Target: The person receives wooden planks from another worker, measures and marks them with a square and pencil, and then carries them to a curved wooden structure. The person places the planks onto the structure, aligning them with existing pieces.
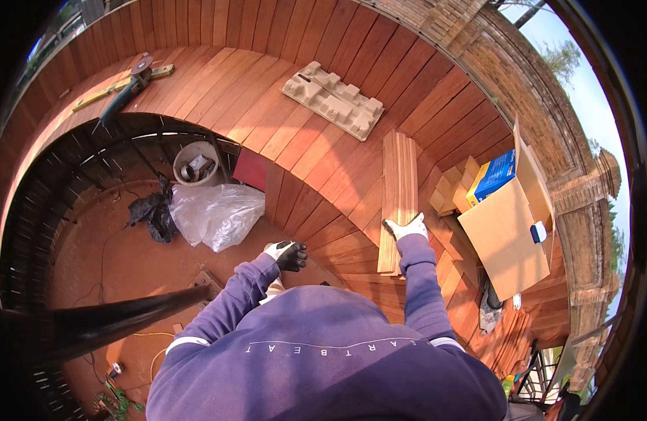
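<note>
My right hand (407, 227), in a white and black work glove, lies across the near part of a stack of narrow wooden boards (399, 175). Its thumb is at the left edge of the boards and its fingers reach over the top, so it grips them. The stack rests lengthwise on the curved reddish wooden bench (316, 151). My left hand (288, 255), gloved the same way, is held in front of my body near the bench's inner edge. Its dark-coated fingers are curled in, and nothing shows in them.
An open cardboard box (506, 231) with a blue and yellow package (493, 177) stands right. A moulded pulp tray (334, 99) lies on the bench; an angle grinder (132, 88) and yellow level (91, 100) are far left. Below are a bucket (185, 156), plastic sheeting (221, 214) and a dark post (127, 316).
</note>
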`<action>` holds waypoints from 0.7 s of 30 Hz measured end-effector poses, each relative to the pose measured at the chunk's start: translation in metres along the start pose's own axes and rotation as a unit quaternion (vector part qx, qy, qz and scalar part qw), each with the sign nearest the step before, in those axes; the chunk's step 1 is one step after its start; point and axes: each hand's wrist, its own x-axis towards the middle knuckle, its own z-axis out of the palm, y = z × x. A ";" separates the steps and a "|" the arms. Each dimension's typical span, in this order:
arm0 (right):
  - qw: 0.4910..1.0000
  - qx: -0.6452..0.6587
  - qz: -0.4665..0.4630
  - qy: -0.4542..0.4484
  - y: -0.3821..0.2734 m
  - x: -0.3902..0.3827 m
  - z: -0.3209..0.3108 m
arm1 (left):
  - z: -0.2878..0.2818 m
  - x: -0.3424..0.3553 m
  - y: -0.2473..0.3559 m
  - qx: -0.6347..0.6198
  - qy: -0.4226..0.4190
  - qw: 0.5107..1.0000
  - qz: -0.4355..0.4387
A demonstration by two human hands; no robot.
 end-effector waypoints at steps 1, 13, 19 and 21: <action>1.000 0.002 -0.001 -0.002 0.000 0.000 -0.001 | 0.023 -0.025 -0.007 0.058 0.073 0.995 0.044; 0.867 0.429 -0.164 -0.193 0.139 -0.048 0.047 | -0.018 -0.181 -0.282 0.407 0.117 0.903 0.077; 0.844 0.283 -0.315 -0.329 0.117 -0.207 0.055 | -0.018 -0.256 -0.341 0.151 0.380 0.910 0.065; 0.794 0.297 -0.243 -0.472 0.099 -0.257 0.070 | -0.032 -0.284 -0.352 0.157 0.382 0.909 0.060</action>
